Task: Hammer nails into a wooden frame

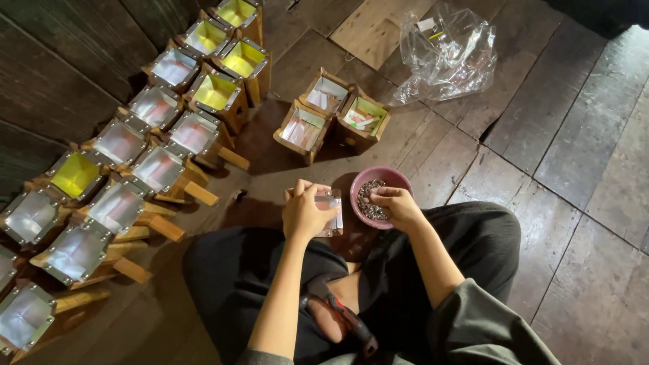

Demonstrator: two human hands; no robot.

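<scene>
Lantern frame (pixel 329 213) gripped in left hand (pixel 304 211); right hand (pixel 395 203) pinches nails in pink bowl (pixel 399 177).

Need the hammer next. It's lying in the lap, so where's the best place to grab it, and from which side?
Probably the red-and-black handle, mid-length, coming from above with the right hand. It lies slantwise across the lap with its top side exposed; the left forearm crowds the other side.

Floor (pixel 574 135): rough, matt, dark wooden planks with open seams. Box frames (pixel 155 108), 9 to 11 o'clock: bare wood, shiny metal corner pieces, glossy silvery or yellow film. Bowl (pixel 399 177): smooth pink plastic holding small dull metal bits. Bag (pixel 446 51), 1 o'clock: clear crinkled plastic, glossy. Trousers (pixel 473 236): matt black cloth.
</scene>
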